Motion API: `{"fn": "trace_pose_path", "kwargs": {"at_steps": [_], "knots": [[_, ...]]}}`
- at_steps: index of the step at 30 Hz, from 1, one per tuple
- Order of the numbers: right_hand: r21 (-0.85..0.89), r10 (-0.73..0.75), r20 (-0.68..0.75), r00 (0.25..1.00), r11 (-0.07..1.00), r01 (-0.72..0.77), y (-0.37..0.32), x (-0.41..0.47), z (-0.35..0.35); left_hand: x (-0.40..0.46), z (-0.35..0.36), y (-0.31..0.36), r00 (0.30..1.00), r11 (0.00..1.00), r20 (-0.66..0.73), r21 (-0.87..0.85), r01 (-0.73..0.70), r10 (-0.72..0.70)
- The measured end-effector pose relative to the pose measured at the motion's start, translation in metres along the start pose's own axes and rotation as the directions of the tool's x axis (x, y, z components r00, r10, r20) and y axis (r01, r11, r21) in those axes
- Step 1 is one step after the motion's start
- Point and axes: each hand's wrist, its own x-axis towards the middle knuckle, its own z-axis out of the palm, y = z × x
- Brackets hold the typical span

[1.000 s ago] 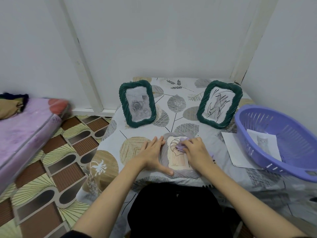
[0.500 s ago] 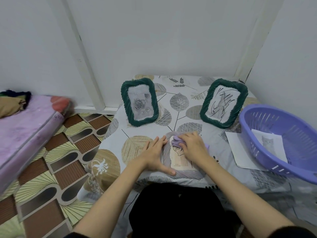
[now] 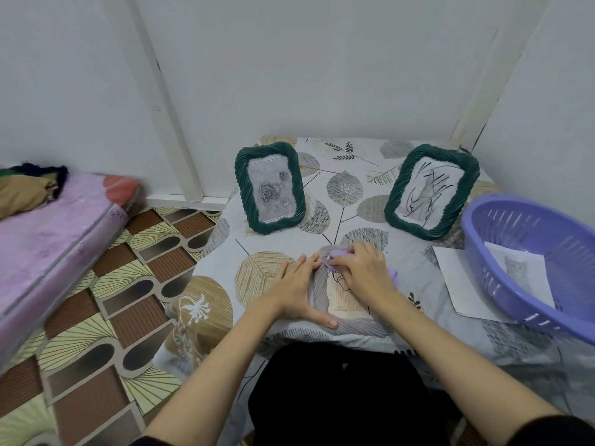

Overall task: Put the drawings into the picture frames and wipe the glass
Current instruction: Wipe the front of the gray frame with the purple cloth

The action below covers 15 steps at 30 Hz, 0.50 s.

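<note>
cloth [image 3: 338, 254] under right hand [image 3: 363, 272] fingers — on frame [image 3: 322, 294]

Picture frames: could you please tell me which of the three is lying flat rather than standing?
The grey frame under the hands lies flat on the table; the left hand steadies it. Both green frames stand upright behind it.

The right hand [image 3: 363, 272] covers most of the lilac cloth [image 3: 338, 253] and the upper part of the drawing in the grey frame [image 3: 317, 284] lying flat. Right of that frame, the purple basket [image 3: 502, 284] runs off the picture's right edge and overlaps a white sheet [image 3: 457, 278]. The cat drawing [image 3: 518, 272] inside the basket is too faint to read in detail.
</note>
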Motion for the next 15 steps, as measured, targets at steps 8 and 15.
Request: {"fn": "trace_pose_path", "kwargs": {"at_steps": [8, 15], "knots": [[-0.130, -0.044, 0.072, 0.996, 0.990, 0.053, -0.002, -0.017, -0.001, -0.001, -0.001, 0.001, 1.000, 1.000, -0.016, 0.017, 0.002, -0.002], [-0.215, 0.042, 0.075, 0.996, 0.976, -0.025, -0.016, 0.003, 0.000, -0.002, -0.001, 0.003, 1.000, 1.000, -0.007, 0.021, 0.011, -0.011]]}}
